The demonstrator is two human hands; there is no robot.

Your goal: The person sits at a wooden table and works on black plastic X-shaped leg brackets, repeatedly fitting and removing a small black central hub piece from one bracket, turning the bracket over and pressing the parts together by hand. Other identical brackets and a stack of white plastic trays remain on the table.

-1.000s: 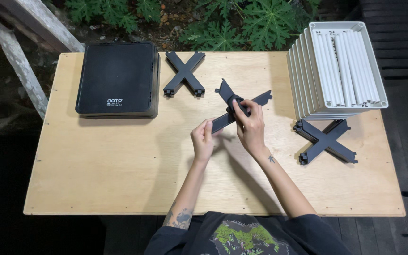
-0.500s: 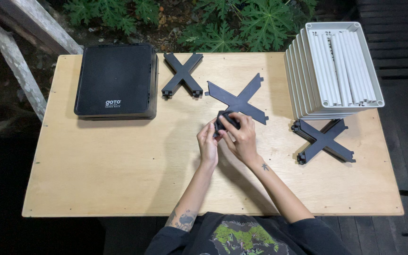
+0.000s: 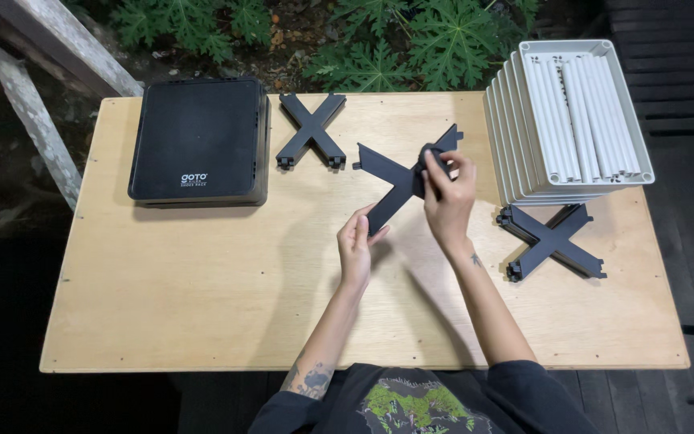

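Near the bench [image 3: 202,321] far edge: right hand [image 3: 447,201] fingers closed on flat black plastic X-shaped cross piece [image 3: 395,181], tilted up; left hand [image 3: 355,245] fingers loosely steady its lower arm.

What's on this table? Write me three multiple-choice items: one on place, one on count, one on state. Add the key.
1. Where is the stack of white trays?
A. far right corner of the table
B. near left corner
C. on the floor

2. How many black crosses show?
A. one
B. three
C. five

3. The middle cross is:
A. lying untouched
B. held in both hands
C. under the trays

Key:
1 A: the stack stands at the far right edge.
2 B: there is the rear cross by the black case, the middle cross, and the right cross.
3 B: the right hand grips its centre and the left hand its lower end.
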